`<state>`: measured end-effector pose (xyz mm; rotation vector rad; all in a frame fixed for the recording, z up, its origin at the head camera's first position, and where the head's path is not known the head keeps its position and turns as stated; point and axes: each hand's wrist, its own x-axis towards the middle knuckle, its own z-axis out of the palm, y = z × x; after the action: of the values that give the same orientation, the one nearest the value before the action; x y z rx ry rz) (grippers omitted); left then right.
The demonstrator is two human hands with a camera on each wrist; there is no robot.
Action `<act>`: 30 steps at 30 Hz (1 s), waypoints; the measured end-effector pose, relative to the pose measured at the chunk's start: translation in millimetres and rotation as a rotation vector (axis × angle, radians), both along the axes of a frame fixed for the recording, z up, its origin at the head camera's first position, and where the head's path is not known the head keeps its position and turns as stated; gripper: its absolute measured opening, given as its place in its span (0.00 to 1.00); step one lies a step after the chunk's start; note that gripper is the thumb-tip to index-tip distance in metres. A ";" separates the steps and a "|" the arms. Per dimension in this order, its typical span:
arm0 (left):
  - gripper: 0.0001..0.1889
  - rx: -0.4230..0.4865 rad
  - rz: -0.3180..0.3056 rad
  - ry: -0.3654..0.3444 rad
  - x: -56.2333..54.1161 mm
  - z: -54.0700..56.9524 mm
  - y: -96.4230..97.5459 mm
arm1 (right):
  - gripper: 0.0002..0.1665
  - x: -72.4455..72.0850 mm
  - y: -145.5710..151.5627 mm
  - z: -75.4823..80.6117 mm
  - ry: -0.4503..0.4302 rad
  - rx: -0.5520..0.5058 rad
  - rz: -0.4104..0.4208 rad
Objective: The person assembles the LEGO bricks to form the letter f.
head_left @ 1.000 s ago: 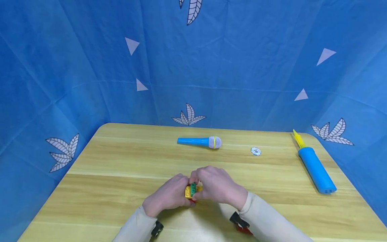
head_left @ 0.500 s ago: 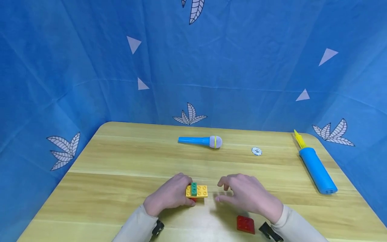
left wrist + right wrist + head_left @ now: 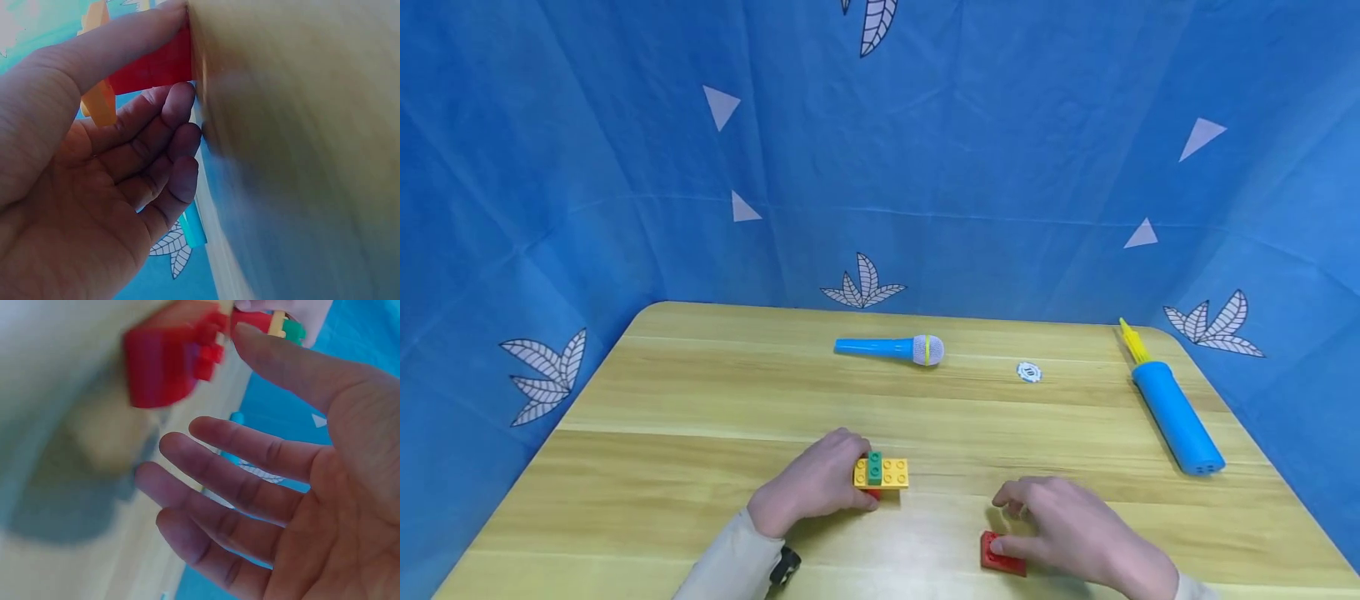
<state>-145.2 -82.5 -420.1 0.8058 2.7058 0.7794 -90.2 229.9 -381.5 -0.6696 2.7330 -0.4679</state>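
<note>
My left hand (image 3: 815,482) grips a small stack of toy building bricks standing on the table. A red brick (image 3: 153,67) forms its base, pinched between thumb and fingers in the left wrist view. Across it lies a yellow brick (image 3: 895,473), carrying a narrow green brick (image 3: 875,468) on top. To the right, my right hand (image 3: 1071,530) hovers over a loose red brick (image 3: 162,359) with a rounded side and studs. Its thumb reaches over this brick in the head view, and the other fingers are spread and relaxed, holding nothing.
At the back of the wooden table (image 3: 722,375) lies a blue toy microphone (image 3: 880,348). A round chip (image 3: 1029,372) marked 10 is to its right. A blue hand pump (image 3: 1176,417) with a yellow nozzle lies near the right edge. A blue cloth (image 3: 955,150) hangs behind.
My right hand has let go of the stack, uncovering the green and yellow bricks, and moved right and nearer to the loose red brick. My left hand stays on the stack.
</note>
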 end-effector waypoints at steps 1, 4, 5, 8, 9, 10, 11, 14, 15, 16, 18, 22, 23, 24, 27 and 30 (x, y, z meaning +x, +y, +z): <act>0.25 0.004 0.000 -0.004 0.1 0.1 -0.3 | 0.30 1.9 0.8 -1.7 -0.028 -0.009 -0.004; 0.24 0.012 -0.004 -0.009 0.2 0.0 -0.5 | 0.32 6.7 0.8 -4.6 -0.140 -0.027 -0.058; 0.24 0.014 -0.003 -0.010 0.5 -0.3 -0.6 | 0.34 7.8 0.1 -5.1 -0.172 -0.030 -0.077; 0.27 0.008 0.009 -0.016 0.8 -0.4 -1.0 | 0.37 9.8 -2.7 -6.0 -0.226 -0.039 -0.120; 0.27 0.003 0.012 -0.017 0.8 -0.4 -1.0 | 0.37 10.1 -3.5 -6.3 -0.228 -0.039 -0.123; 0.28 0.000 0.014 -0.019 0.9 -0.2 -1.1 | 0.37 10.2 -4.3 -6.6 -0.225 -0.037 -0.123; 0.28 0.000 0.015 -0.017 0.8 -0.3 -1.2 | 0.37 10.4 -4.9 -6.6 -0.225 -0.037 -0.126; 0.29 -0.004 0.014 -0.011 0.7 0.8 -1.1 | 0.36 10.5 -6.2 -7.2 -0.218 -0.030 -0.128; 0.29 -0.005 0.013 -0.009 0.7 0.9 -1.1 | 0.35 10.3 -6.6 -7.6 -0.216 -0.029 -0.127; 0.29 -0.004 0.012 -0.008 0.9 1.1 -1.0 | 0.35 10.4 -6.8 -8.1 -0.215 -0.031 -0.125; 0.29 -0.004 0.011 -0.006 1.0 1.3 -0.6 | 0.34 10.5 -7.0 -8.9 -0.215 -0.037 -0.120; 0.28 0.001 0.011 -0.009 1.1 1.4 -0.5 | 0.30 10.8 -6.6 -10.6 -0.218 -0.059 -0.104; 0.28 0.002 0.011 -0.010 1.1 1.3 -0.5 | 0.30 11.0 -6.3 -10.9 -0.214 -0.063 -0.098; 0.28 0.002 0.011 -0.011 1.1 1.4 -0.6 | 0.29 11.0 -5.9 -11.5 -0.210 -0.067 -0.093; 0.28 0.001 0.011 -0.010 1.2 1.3 -0.5 | 0.27 11.4 -4.7 -12.9 -0.201 -0.082 -0.079; 0.26 0.004 0.009 -0.012 1.3 1.3 -0.1 | 0.25 11.9 -4.1 -14.2 -0.196 -0.091 -0.073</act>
<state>-143.9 -82.6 -418.8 0.7878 2.7000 0.7896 -78.3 225.9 -395.7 -0.5171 2.5698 -0.6428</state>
